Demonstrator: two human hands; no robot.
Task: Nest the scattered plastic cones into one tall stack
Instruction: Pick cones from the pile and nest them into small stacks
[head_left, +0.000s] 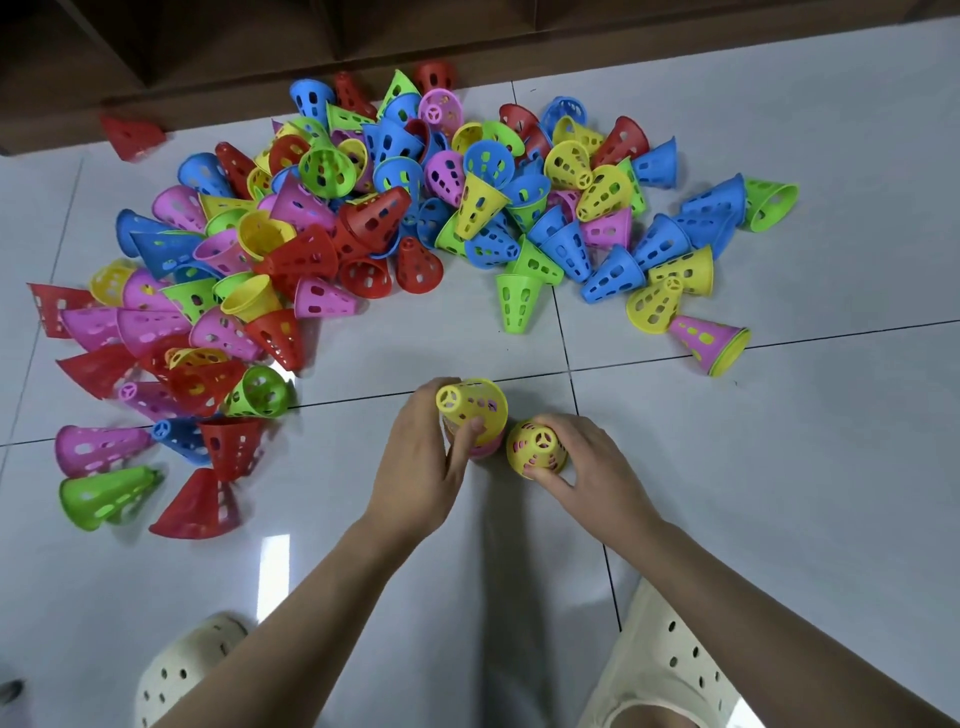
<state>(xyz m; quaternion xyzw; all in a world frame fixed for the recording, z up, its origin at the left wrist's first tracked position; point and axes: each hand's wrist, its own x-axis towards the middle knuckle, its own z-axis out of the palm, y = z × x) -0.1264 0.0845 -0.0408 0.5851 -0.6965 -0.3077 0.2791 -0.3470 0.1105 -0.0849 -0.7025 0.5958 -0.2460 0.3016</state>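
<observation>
Pale grey glossy floor tiles (779, 441) fill most of the frame, split by thin dark grout lines (675, 358) crossing near the centre. A bright patch of reflected light (274, 558) shines at lower centre. Along the top edge runs dark brown wooden furniture (208, 47), shadowed underneath.

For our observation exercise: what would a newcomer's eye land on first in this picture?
First, the big heap of perforated plastic cones in red, blue, green, yellow and pink, spread across the white tiled floor at the top. Next, the two hands near the centre: the left hand grips a short stack topped by a yellow cone, and the right hand holds another yellow cone beside it.
</observation>
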